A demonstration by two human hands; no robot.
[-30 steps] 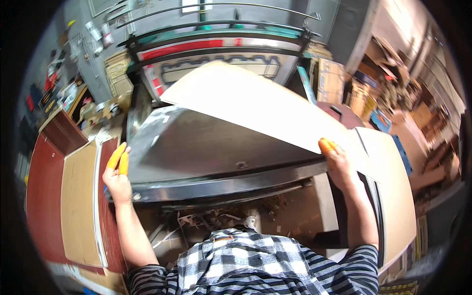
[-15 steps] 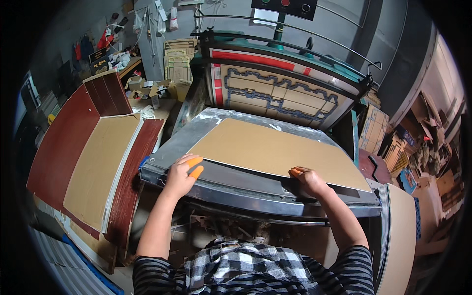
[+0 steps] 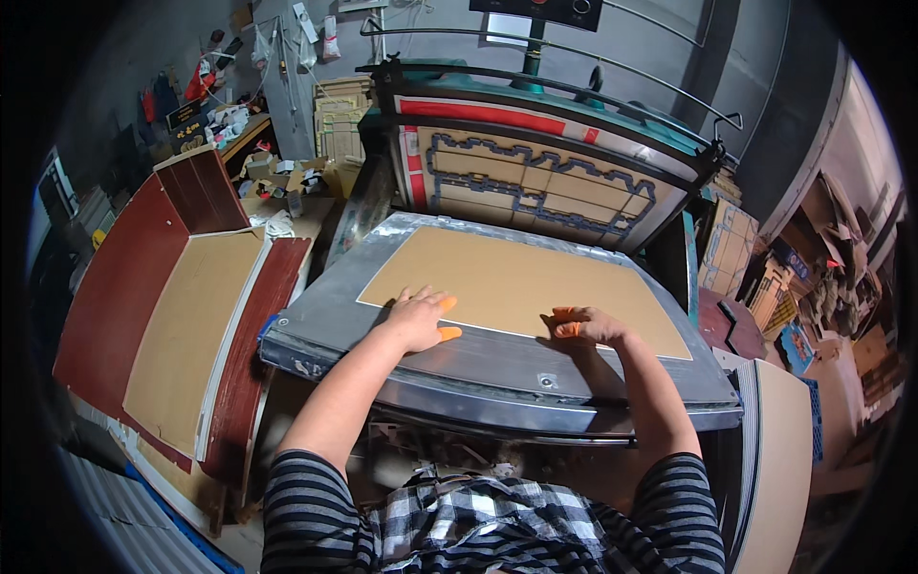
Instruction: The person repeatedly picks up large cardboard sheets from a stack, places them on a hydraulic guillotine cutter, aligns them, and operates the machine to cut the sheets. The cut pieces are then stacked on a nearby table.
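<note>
A flat brown cardboard sheet (image 3: 516, 277) with a pale cut edge lies on the metal bed (image 3: 459, 368) of a die-cutting press. My left hand (image 3: 418, 320) rests across the sheet's near edge, fingers spread, with orange covers on the thumb and one finger. Farther right, my right hand (image 3: 591, 326) is over the same edge, thumb and orange-covered finger apart, casting a shadow; whether it touches the sheet I cannot tell. Behind the bed the raised platen carries a cutting die (image 3: 545, 187) with dark, jagged outlines.
To the left, a dark red slanted stand (image 3: 115, 316) holds another cardboard sheet (image 3: 196, 325). A stack of cardboard sheets (image 3: 779, 450) stands at the bed's right. Scraps and wooden dies (image 3: 727, 249) crowd the far right. A guard rail (image 3: 564, 48) runs above the press.
The cardboard sheet has slid away from me and slightly left on the bed. My left hand has moved right and onto the sheet's edge; my right hand's thumb and finger have parted.
</note>
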